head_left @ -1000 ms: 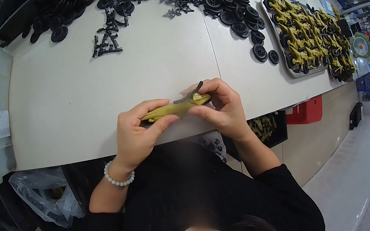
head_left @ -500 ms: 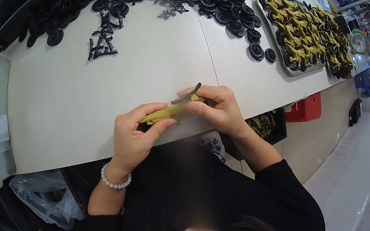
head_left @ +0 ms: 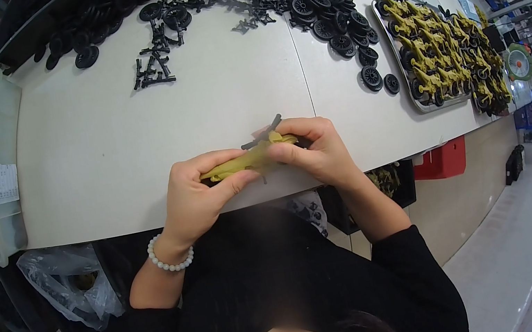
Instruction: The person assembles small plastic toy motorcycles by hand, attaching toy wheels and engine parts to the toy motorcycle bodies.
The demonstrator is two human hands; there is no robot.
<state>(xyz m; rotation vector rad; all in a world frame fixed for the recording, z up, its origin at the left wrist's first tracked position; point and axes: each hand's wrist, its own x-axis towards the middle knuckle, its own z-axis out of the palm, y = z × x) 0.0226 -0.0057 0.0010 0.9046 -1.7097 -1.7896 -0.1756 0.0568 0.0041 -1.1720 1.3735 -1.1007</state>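
Note:
A yellow plastic toy motorcycle body (head_left: pixel 232 166) is held level between my two hands, just above the table's near edge. My left hand (head_left: pixel 194 190) pinches its left end between thumb and fingers. Around its right end, the fingers and thumb of my right hand (head_left: pixel 318 155) are closed. A black handlebar piece (head_left: pixel 273 124) sticks up from the body by my right fingers, slightly blurred. My right fingers hide how the black piece and the body meet. Dark parts show faintly beneath the body.
Black toy wheels (head_left: pixel 341 23) lie heaped at the back right, with small black fork-like parts (head_left: pixel 158 68) further left. A metal tray (head_left: pixel 437 106) holds rows of yellow motorcycles. On the left stands a white bin (head_left: pixel 3 132); a red bin (head_left: pixel 446 158) sits below the table edge.
The black handlebar piece has tilted a little more upright and shifted slightly left. Both hands keep their grip on the yellow body. The whole view has shifted slightly.

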